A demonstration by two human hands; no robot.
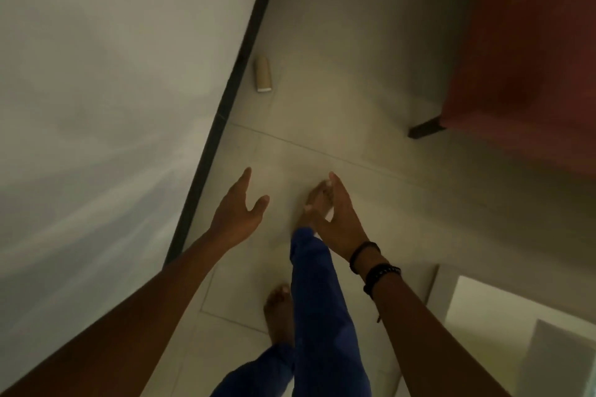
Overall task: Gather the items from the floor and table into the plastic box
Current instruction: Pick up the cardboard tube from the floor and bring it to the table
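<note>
A cardboard tube (263, 74) lies on the pale tiled floor, close to the dark baseboard of the wall. My left hand (239, 212) is stretched forward above the floor, fingers apart and empty, well short of the tube. My right hand (339, 219) is held out beside it with black bracelets on the wrist, fingers apart, holding nothing. The plastic box is out of view.
A white wall (96, 106) with a dark baseboard (225, 97) runs along the left. A red-brown piece of furniture (532, 58) with a dark leg (425, 129) stands at the right. My bare feet and blue trousers (322, 316) are below. A pale surface (516, 332) sits at the bottom right.
</note>
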